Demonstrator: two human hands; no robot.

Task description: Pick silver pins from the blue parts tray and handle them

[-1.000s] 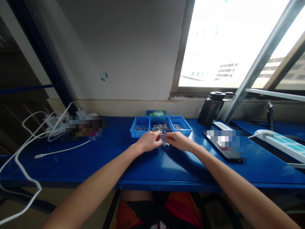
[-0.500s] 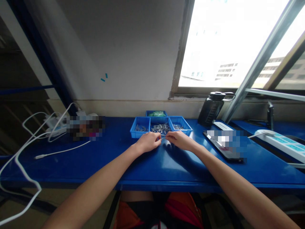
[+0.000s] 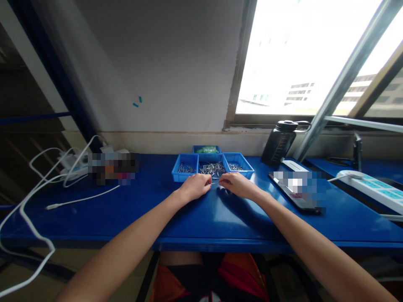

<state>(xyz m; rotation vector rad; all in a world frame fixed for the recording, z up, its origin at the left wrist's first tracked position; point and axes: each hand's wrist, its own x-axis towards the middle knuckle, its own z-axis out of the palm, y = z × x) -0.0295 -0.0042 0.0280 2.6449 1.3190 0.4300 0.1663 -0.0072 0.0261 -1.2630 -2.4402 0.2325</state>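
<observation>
My left hand (image 3: 197,186) and my right hand (image 3: 234,184) face each other low over the desk, just in front of the blue bins. Fingertips of both hands are closed in a pinch on a thin silvery metal piece (image 3: 215,183) that bridges the small gap between them. It is too small to name its kind. Right behind the hands, the middle bin holds a heap of screw-like metal pieces (image 3: 213,168). More such pieces lie in the left bin (image 3: 186,159) and the right bin (image 3: 242,161). A back bin (image 3: 195,148) contains a green packet (image 3: 208,149).
To the right stand a black bottle (image 3: 278,144) and a dark flat device (image 3: 292,197), partly blurred out. A white power strip (image 3: 374,188) lies farther right. White cables (image 3: 85,201) and a blurred-out cluster occupy the desk's left side. The blue desk (image 3: 201,226) ends close to my body.
The gap between my fingertips looks slightly wider, with more of the thin metal piece showing. Arms, bins and other things stay in place.
</observation>
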